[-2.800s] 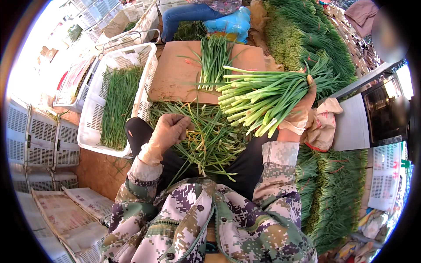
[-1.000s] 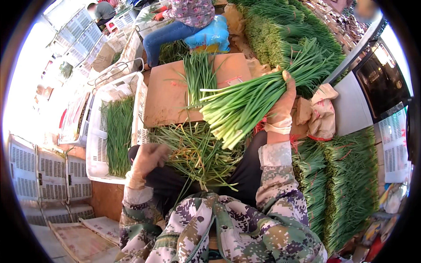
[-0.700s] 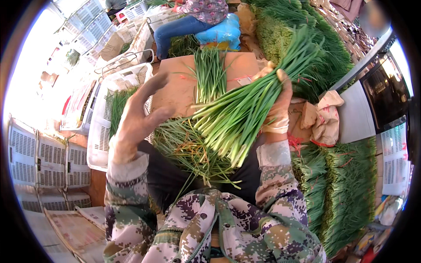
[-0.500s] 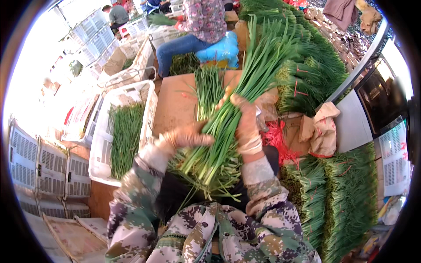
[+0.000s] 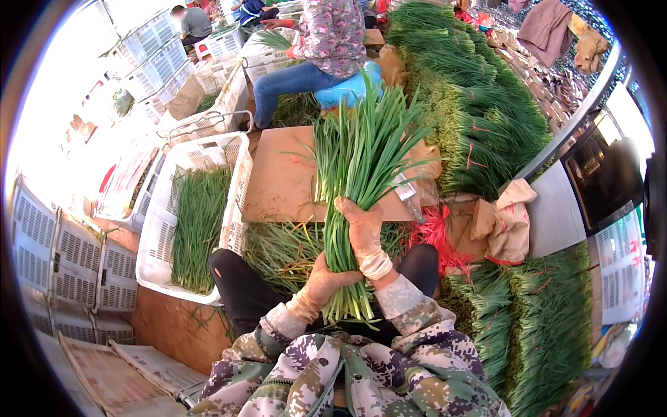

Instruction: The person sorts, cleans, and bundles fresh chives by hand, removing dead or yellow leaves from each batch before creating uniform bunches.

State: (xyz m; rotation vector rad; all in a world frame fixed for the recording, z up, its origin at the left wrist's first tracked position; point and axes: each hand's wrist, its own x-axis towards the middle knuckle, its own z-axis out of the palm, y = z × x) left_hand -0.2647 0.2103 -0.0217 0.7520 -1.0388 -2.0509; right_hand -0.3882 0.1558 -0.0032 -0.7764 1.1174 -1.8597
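Observation:
A thick bunch of green onions (image 5: pixel 354 174) stands nearly upright in front of me, leaves up, white ends down. My right hand (image 5: pixel 363 233), in a thin glove, grips its middle. My left hand (image 5: pixel 321 279), also gloved, holds the stalks lower down near the white ends. Loose green trimmings (image 5: pixel 278 247) lie across my lap below the bunch. Behind it a brown board (image 5: pixel 281 184) bears a few more stalks.
A white plastic crate (image 5: pixel 156 240) with green stalks sits at my left. Stacked tied bunches (image 5: pixel 486 118) fill the right, with red ties (image 5: pixel 432 233) and a crumpled cloth (image 5: pixel 504 222). A seated person in jeans (image 5: pixel 306 62) works beyond the board. Folded crates (image 5: pixel 62 267) stand far left.
The bunch has swung from lying sideways in my right hand to standing upright. My left hand left the loose trimmings and took hold of the stalks near their lower ends.

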